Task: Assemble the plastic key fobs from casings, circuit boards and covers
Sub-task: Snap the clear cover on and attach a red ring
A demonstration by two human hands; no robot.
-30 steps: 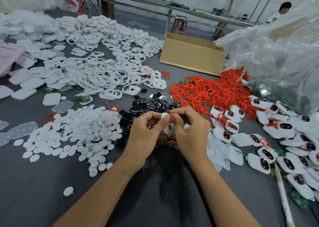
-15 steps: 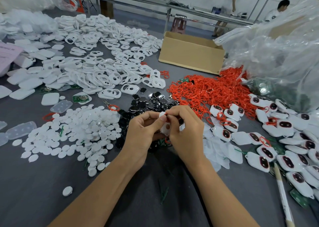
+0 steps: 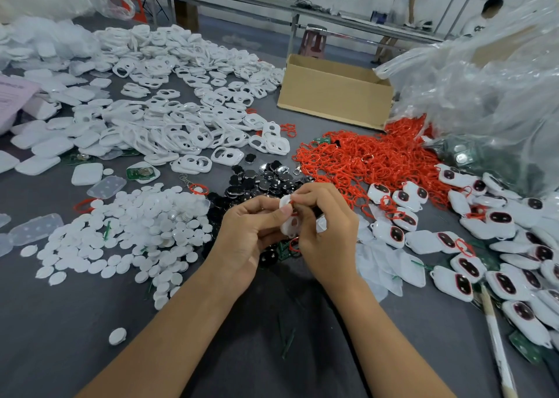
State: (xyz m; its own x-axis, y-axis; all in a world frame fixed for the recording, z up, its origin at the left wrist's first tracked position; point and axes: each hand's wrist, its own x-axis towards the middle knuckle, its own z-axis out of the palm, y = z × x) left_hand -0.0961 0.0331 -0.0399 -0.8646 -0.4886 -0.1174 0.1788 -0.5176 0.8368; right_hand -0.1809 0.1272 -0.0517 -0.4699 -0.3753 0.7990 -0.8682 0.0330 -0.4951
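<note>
Key fob casing, small, white and smooth, sits between two hands over the grey table, near the middle of the view. It is made of shiny plastic with round corners, and most of it is hidden by fingers. The left hand grips it from the side, with its thumb pressed flat on the front. The right hand pinches the top edge with curled fingertips, where a tiny bit of red shows.

Just behind the hands lies a heap of black round pieces that shine a little. To the left is a big spread of flat white discs, like little coins. To the right are finished fobs, white with dark oval windows, some with red loops. Behind those is a tangled pile of thin red rings. Farther back lie many white frames with holes in them, and a brown cardboard box. A crinkly clear plastic bag bulges at the far right. One green circuit board rests beside the discs.
</note>
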